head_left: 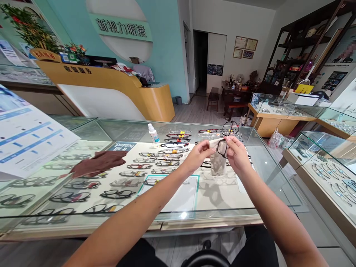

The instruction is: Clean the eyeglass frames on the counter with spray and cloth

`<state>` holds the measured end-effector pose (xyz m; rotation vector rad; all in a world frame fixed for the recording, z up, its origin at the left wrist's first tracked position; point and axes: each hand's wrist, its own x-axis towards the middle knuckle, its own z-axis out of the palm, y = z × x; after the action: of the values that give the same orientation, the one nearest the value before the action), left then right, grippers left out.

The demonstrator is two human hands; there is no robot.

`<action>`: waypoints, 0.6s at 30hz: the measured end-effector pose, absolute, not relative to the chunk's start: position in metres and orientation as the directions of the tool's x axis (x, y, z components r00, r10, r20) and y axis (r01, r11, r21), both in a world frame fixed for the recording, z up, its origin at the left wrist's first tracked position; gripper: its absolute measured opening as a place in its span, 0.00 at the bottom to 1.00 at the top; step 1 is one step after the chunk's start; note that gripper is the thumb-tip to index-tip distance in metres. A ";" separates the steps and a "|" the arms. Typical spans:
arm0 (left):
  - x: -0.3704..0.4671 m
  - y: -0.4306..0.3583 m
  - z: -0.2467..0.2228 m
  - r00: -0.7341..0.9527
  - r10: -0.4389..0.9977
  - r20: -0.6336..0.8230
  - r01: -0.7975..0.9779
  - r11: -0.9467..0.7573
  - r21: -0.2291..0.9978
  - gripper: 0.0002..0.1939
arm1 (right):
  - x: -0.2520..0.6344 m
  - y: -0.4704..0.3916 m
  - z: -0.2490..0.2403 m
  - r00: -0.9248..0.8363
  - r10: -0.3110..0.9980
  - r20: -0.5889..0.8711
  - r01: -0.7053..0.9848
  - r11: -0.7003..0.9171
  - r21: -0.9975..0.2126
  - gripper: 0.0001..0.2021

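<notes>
Above the glass counter, my left hand (200, 154) pinches a beige cloth (218, 165) that hangs down between my hands. My right hand (236, 150) grips a pair of dark-framed eyeglasses (222, 148), held sideways, with one lens rim above the fingers and the other below. The cloth's upper edge touches the frame near the fingertips of both hands. Whether the right fingers also hold some cloth is hidden. On the glass top beyond my left hand stands a white spray bottle (153, 134) with a blue label.
A brown cloth (97, 163) lies on the glass display counter (222, 215), left of my arms. Many eyeglasses (118, 194) sit in rows beneath the glass. A printed calendar sheet (30, 137) stands at the left. More display cases (322, 185) are at the right.
</notes>
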<state>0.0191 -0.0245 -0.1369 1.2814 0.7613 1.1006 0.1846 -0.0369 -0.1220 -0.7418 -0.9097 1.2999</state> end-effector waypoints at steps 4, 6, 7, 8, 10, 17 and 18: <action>0.019 -0.024 -0.140 0.369 0.926 0.085 -0.260 0.015 0.965 0.30 | 0.185 -0.037 -0.120 0.041 0.990 0.134 -0.489 0.137 -0.861 0.23; 0.017 -0.023 -0.140 0.363 0.931 0.036 -0.314 0.085 0.946 0.31 | 0.185 -0.037 -0.119 0.053 0.987 0.150 -0.482 0.157 -0.862 0.23; 0.016 -0.021 -0.140 0.355 0.935 0.014 -0.345 0.117 0.931 0.30 | 0.185 -0.037 -0.119 0.055 0.986 0.156 -0.476 0.163 -0.864 0.23; 0.015 -0.019 -0.140 0.346 0.938 -0.005 -0.384 0.146 0.912 0.28 | 0.185 -0.037 -0.119 0.054 0.986 0.156 -0.472 0.162 -0.867 0.23; 0.011 -0.015 -0.140 0.376 0.926 -0.045 -0.457 0.227 0.860 0.22 | 0.185 -0.036 -0.120 0.057 0.988 0.141 -0.474 0.152 -0.867 0.22; 0.005 -0.013 -0.144 0.637 0.718 -0.281 -0.240 0.531 0.812 0.17 | 0.192 -0.030 -0.118 0.165 0.976 0.144 -0.506 0.209 -0.837 0.21; 0.005 -0.014 -0.144 0.639 0.720 -0.270 -0.221 0.509 0.832 0.18 | 0.193 -0.030 -0.117 0.168 0.975 0.148 -0.506 0.214 -0.835 0.22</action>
<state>0.0051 -0.0144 -0.1436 0.8583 0.6627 0.6192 0.1933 -0.0303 -0.1170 -0.7281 -0.8033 1.1967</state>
